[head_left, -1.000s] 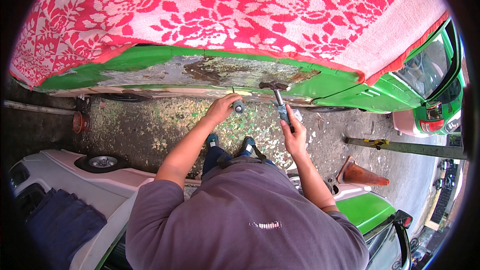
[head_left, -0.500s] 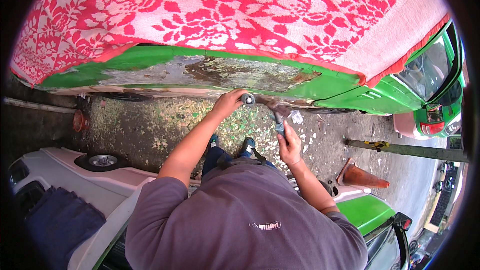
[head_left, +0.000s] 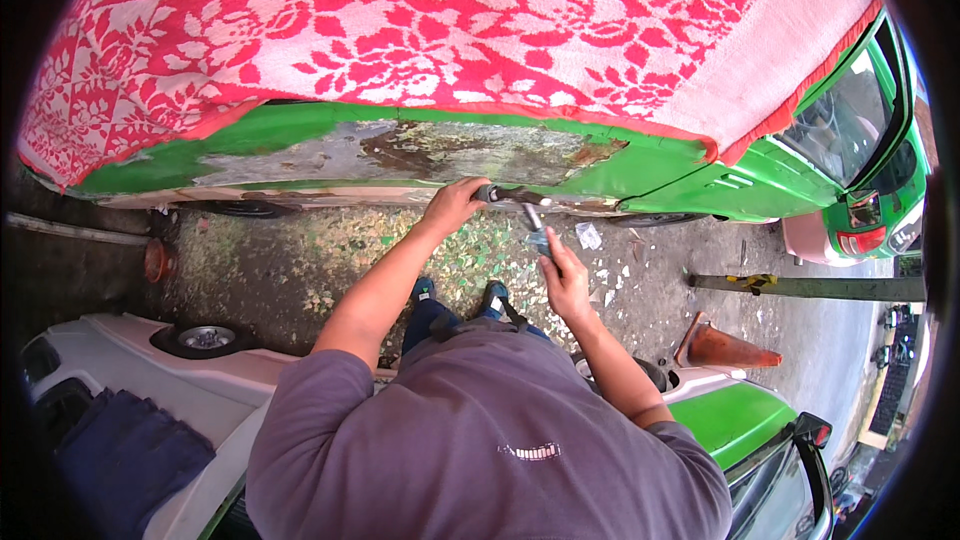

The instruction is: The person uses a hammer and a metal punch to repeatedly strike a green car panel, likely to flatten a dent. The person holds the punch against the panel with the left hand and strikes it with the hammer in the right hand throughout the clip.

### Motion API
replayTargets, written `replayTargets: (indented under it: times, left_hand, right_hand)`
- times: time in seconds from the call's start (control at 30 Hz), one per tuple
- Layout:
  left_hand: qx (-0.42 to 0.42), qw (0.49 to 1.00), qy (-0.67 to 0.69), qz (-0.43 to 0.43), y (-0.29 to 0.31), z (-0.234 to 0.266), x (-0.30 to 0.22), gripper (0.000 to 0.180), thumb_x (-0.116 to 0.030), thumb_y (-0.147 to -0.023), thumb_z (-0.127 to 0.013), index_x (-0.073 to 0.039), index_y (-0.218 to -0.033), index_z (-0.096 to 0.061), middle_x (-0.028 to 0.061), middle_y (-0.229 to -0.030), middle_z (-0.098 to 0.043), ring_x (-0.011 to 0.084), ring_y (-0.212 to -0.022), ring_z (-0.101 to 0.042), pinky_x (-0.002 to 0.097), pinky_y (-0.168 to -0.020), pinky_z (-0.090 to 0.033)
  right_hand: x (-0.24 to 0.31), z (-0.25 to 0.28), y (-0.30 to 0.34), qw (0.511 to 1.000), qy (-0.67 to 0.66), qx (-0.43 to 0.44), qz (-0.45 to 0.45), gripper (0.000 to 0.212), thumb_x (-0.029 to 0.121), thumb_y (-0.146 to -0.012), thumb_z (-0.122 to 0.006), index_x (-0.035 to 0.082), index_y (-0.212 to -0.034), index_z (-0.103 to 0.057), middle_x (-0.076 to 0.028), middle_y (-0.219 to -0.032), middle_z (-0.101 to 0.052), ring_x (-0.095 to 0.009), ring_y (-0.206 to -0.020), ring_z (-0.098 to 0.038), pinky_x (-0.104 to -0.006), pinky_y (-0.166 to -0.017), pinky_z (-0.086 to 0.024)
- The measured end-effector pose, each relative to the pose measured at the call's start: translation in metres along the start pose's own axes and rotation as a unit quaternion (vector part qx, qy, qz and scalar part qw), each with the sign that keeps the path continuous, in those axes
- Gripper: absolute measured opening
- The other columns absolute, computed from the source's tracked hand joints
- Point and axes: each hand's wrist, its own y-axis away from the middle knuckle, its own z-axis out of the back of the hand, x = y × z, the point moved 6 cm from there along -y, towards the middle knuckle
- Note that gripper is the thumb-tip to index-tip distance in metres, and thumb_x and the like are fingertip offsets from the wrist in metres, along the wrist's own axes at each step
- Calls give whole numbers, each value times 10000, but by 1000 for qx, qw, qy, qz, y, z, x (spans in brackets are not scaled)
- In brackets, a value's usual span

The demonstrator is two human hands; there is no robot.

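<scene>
My left hand (head_left: pixel 453 206) is closed around a short, dark-handled tool (head_left: pixel 486 193) with a round butt end, held at the lower edge of the car panel. Its working end is hidden. In my right hand (head_left: pixel 566 278) is a hammer (head_left: pixel 534 223), gripped low on its bluish handle. The hammer's head lies at the butt of the left tool and seems to touch it. Beyond both hands runs the green car side (head_left: pixel 660 165). A long patch of it is stripped to grey and rusty brown bare surface (head_left: pixel 440 150).
A red and pink flowered blanket (head_left: pixel 400 30) drapes the car. Paint flakes (head_left: pixel 330 250) litter the ground around my feet. An orange cone (head_left: pixel 735 347) and a pole (head_left: pixel 820 287) lie at the right. Behind me stands another car (head_left: pixel 240 395), close to my body.
My right hand has swung the hammer left and forward, bringing its head to the butt of the left tool. The left hand stays nearly in place. The view has shifted slightly.
</scene>
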Motion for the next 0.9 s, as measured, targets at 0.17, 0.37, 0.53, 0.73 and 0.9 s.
replayTargets:
  times: [0.17,0.37,0.53,0.73,0.9]
  left_hand:
    - [20,999,29,11,-1,-1,1,446,-31,-818,-704,-92,-1246,-598,132,-1254,-641,341,-1148,-617,427,-943,-514]
    - [22,1000,17,7,26,1,20,468,5,-811,-692,-115,-1253,-595,116,-1271,-631,340,-1171,-602,431,-946,-519]
    - [50,998,-20,-46,31,-2,-12,471,6,-803,-682,-132,-1246,-597,62,-1281,-621,311,-1147,-614,421,-933,-530]
    - [40,998,-24,-35,36,-5,-15,481,18,-797,-676,-150,-1241,-602,61,-1298,-607,317,-1142,-613,425,-933,-537]
    - [22,999,-19,-26,32,-4,0,484,0,-799,-702,-151,-1247,-603,60,-1274,-624,307,-1145,-618,415,-945,-540]
  right_hand:
    - [-1,-6,3,999,41,20,-15,511,88,-945,-620,147,-1440,-504,-213,-962,-638,-401,-816,-644,-439,-720,-515]
    - [-3,0,15,999,11,-31,17,520,67,-940,-628,105,-1442,-500,-202,-995,-655,-342,-815,-647,-397,-746,-517]
    - [-9,4,12,999,-20,-20,-34,498,36,-932,-625,74,-1418,-527,-191,-1032,-665,-287,-838,-648,-350,-775,-518]
    - [-6,7,4,999,-16,-20,-35,489,35,-925,-631,58,-1404,-537,-218,-1153,-675,-322,-1025,-680,-363,-876,-524]
    - [-7,10,1,999,-24,-22,-40,504,33,-926,-632,73,-1418,-529,-210,-1142,-679,-315,-1011,-680,-361,-871,-524]
